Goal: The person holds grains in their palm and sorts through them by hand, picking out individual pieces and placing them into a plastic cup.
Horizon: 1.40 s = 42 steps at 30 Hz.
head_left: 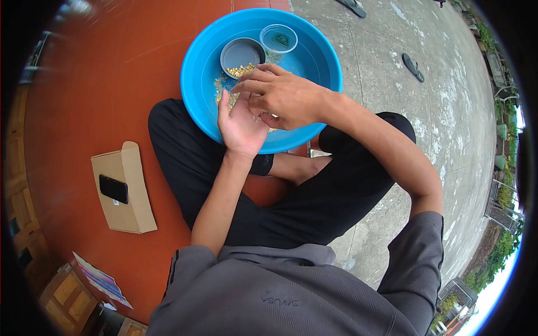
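My left hand (243, 130) is palm up over a blue basin (190, 84), its thumb raised. Small pale corn bits (256, 117) show in the palm, partly covered by my other hand. My right hand (288, 99) is above the left palm, back upward, with its fingers bent and spread apart. Its thumb and fingertips reach over the palm. In the basin, a grey bowl (242, 51) holds yellow corn kernels (241, 70). A clear plastic cup (279, 40) with a green mark is beside it. More loose corn bits (219, 89) lie on the basin floor.
The basin stands by my crossed legs (314, 196). On the red floor (112, 84) at left, a black phone (114, 189) rests on a cardboard box (134, 196). Dark slippers (413, 67) lie on the grey concrete (381, 61). A printed sheet (103, 283) is at lower left.
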Each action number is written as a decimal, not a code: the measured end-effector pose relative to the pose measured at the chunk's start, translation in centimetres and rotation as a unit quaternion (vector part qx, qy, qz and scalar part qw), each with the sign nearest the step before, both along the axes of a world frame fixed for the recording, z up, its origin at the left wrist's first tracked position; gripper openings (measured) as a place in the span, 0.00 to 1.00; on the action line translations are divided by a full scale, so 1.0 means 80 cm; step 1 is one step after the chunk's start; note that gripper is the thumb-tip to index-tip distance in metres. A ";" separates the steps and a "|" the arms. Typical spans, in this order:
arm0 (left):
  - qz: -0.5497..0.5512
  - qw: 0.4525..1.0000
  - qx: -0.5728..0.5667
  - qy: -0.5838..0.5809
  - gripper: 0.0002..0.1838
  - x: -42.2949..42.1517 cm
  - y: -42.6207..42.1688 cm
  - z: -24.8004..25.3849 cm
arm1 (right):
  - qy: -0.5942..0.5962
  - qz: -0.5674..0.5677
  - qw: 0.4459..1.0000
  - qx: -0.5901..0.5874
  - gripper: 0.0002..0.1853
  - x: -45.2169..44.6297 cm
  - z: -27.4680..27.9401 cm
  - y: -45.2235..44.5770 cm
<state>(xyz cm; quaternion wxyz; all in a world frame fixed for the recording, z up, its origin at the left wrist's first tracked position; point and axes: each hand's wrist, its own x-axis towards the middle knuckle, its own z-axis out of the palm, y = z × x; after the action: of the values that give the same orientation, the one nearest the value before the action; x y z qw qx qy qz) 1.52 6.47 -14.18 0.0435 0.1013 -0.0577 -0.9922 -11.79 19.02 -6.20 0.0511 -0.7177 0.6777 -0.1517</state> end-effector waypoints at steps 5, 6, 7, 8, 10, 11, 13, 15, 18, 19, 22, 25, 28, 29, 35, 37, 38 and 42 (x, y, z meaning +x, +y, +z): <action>0.001 1.000 0.014 0.015 0.40 0.001 0.000 0.001 | 0.022 -0.005 1.000 0.007 0.16 0.004 -0.005 0.000; 0.000 1.000 0.017 0.023 0.39 0.001 -0.001 -0.001 | 0.028 -0.006 1.000 0.003 0.16 0.004 -0.006 0.000; -0.001 0.999 0.020 0.031 0.39 0.000 -0.001 -0.002 | 0.034 -0.007 0.999 -0.002 0.16 0.005 -0.007 0.000; -0.002 0.999 0.024 0.038 0.39 0.000 -0.001 -0.003 | 0.039 -0.008 0.999 -0.007 0.17 0.005 -0.007 0.001; -0.006 0.998 0.033 0.054 0.39 -0.001 -0.002 -0.006 | 0.044 -0.006 0.999 -0.002 0.17 0.006 -0.007 0.000; -0.007 0.997 0.038 0.061 0.39 -0.001 -0.002 -0.007 | 0.046 -0.005 0.999 0.001 0.17 0.006 -0.006 0.001; -0.010 0.997 0.043 0.064 0.39 0.000 -0.003 -0.007 | 0.048 -0.006 0.999 -0.007 0.17 0.006 -0.007 0.001; -0.009 0.997 0.044 0.057 0.39 0.000 -0.003 -0.006 | 0.047 -0.007 0.999 -0.016 0.18 0.007 -0.008 0.001; -0.005 0.998 0.040 0.042 0.39 -0.001 -0.002 -0.004 | 0.038 -0.009 0.999 -0.019 0.18 0.009 -0.010 0.001; -0.006 0.998 0.038 0.044 0.39 0.000 -0.003 -0.004 | 0.034 -0.011 0.999 -0.011 0.18 0.009 -0.010 0.001; -0.006 0.998 0.051 0.043 0.39 -0.001 -0.002 -0.006 | 0.010 -0.014 1.000 0.000 0.16 0.007 -0.004 0.001; 0.000 1.000 0.009 0.004 0.41 -0.003 0.002 0.005 | -0.027 -0.016 0.999 -0.007 0.15 0.000 0.004 0.000; 0.000 1.000 0.010 -0.001 0.42 -0.003 0.001 -0.002 | -0.090 -0.020 0.996 -0.018 0.13 -0.008 0.007 -0.002; -0.002 1.000 0.022 0.006 0.43 -0.003 -0.001 -0.009 | -0.115 -0.022 0.993 -0.022 0.13 -0.010 0.008 -0.002; 0.007 0.998 0.039 0.052 0.44 -0.007 0.003 -0.005 | -0.282 -0.111 0.953 0.023 0.06 -0.031 0.019 -0.006; 0.022 1.000 0.013 0.015 0.45 -0.009 0.006 0.007 | -0.177 -0.137 0.972 -0.073 0.06 -0.055 0.013 -0.010; 0.030 1.000 0.000 -0.003 0.46 -0.010 0.006 0.010 | -0.122 -0.148 0.974 -0.121 0.06 -0.068 0.010 -0.010; 0.020 0.999 -0.002 0.044 0.46 -0.009 0.005 0.015 | -0.030 -0.317 0.939 -0.133 0.08 -0.114 0.015 -0.002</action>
<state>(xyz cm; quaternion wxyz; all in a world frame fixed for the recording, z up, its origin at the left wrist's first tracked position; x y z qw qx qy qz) 0.78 6.85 -12.95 0.0656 0.0583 -0.0553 -0.9946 -20.90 18.86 -5.03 -0.0748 -0.4607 0.8420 -0.2704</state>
